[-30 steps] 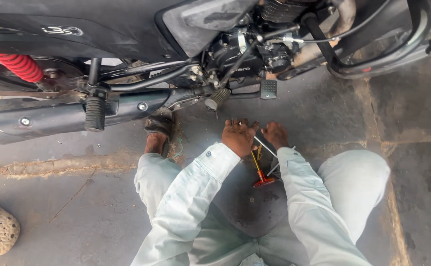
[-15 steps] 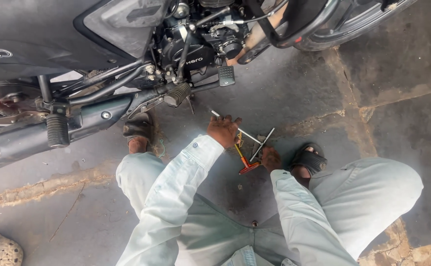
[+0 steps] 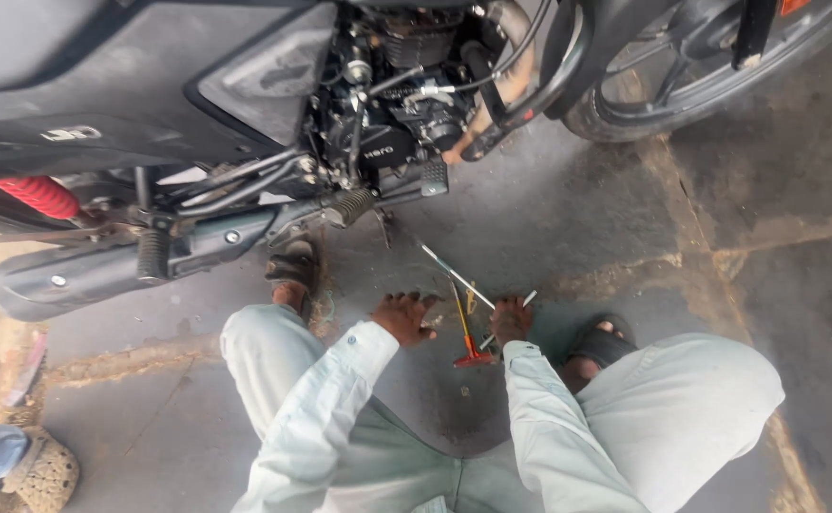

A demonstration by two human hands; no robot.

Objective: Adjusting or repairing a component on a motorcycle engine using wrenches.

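A person is squatting on the concrete floor (image 3: 568,218) beside a motorcycle (image 3: 273,114), right hand (image 3: 511,318) clamping its fingers on a thin metal tool (image 3: 503,323), left hand (image 3: 404,316) resting spread-fingered beside a red-handled screwdriver (image 3: 463,332).

Motorcycle (image 3: 245,104) w/ exhaust (image 3: 83,271), front wheel (image 3: 720,66); bystander's shoe (image 3: 45,470) bottom-left.
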